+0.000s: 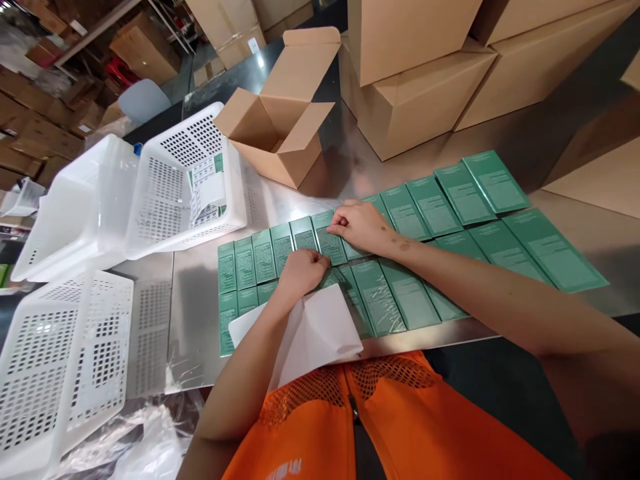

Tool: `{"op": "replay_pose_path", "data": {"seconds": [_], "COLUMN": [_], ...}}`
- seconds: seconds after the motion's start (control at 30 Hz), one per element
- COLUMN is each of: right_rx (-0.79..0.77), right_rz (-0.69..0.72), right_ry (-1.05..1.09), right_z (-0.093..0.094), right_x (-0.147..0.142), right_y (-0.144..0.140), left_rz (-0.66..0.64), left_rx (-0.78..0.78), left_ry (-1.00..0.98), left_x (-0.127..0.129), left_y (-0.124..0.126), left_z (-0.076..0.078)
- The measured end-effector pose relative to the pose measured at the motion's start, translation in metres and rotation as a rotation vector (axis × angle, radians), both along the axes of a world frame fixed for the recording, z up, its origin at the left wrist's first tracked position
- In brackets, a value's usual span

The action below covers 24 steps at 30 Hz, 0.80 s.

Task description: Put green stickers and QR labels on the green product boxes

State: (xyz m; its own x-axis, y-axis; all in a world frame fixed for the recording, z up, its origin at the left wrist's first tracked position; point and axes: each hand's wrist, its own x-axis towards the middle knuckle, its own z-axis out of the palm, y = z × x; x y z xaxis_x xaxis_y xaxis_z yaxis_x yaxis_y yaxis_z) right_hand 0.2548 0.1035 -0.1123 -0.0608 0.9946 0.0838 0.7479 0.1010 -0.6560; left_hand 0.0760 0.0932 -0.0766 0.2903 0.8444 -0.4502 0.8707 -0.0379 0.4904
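Observation:
Two rows of flat green boxes with paler printed panels lie side by side along the table. My left hand rests over the boxes near the middle, fingers curled in, and what they hold, if anything, is hidden. Just to its right and farther away, my right hand is pinched over a box in the back row. Anything between those fingertips is too small to make out. A white sheet of paper lies under my left wrist, covering part of the front row. Some front-row boxes are hidden by my right forearm.
White perforated baskets stand at the left, one containing printed label sheets. Behind the boxes sits an open cardboard carton. Large cartons are stacked at the back right. The metal table's front edge is close to my orange vest.

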Motion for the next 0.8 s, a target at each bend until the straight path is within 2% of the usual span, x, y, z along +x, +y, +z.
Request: {"op": "replay_pose_path", "data": {"seconds": [0.17, 0.27, 0.37, 0.5, 0.57, 0.67, 0.73, 0.8], "right_rx": [0.059, 0.022, 0.033, 0.007, 0.005, -0.015, -0.027, -0.044], "right_rz": [-0.175, -0.178, -0.025, 0.264, 0.304, 0.172, 0.033, -0.061], "right_ry": [-0.031, -0.118, -0.112, 0.074, 0.173, 0.414, 0.57, 0.634], "right_z": [0.0, 0.004, 0.005, 0.002, 0.003, 0.013, 0.026, 0.039], "right_x": [-0.007, -0.012, -0.007, 0.011, 0.018, 0.018, 0.009, -0.004], "right_y": [-0.002, -0.001, -0.004, -0.018, -0.027, -0.044, -0.058, -0.073], "left_rz": [-0.044, -0.024, 0.085, 0.25, 0.295, 0.351, 0.374, 0.361], "left_rx": [-0.002, 0.014, 0.079, 0.162, 0.183, 0.221, 0.265, 0.318], "left_ry": [-0.017, -0.074, -0.149, -0.26, -0.316, -0.377, -0.415, -0.476], "left_x": [-0.002, -0.013, -0.031, -0.058, -0.068, -0.07, -0.065, -0.058], "left_y": [0.0, -0.009, -0.02, -0.025, -0.026, -0.032, -0.04, -0.048], "left_z": [0.005, 0.009, 0.015, 0.023, 0.026, 0.03, 0.034, 0.036]}}
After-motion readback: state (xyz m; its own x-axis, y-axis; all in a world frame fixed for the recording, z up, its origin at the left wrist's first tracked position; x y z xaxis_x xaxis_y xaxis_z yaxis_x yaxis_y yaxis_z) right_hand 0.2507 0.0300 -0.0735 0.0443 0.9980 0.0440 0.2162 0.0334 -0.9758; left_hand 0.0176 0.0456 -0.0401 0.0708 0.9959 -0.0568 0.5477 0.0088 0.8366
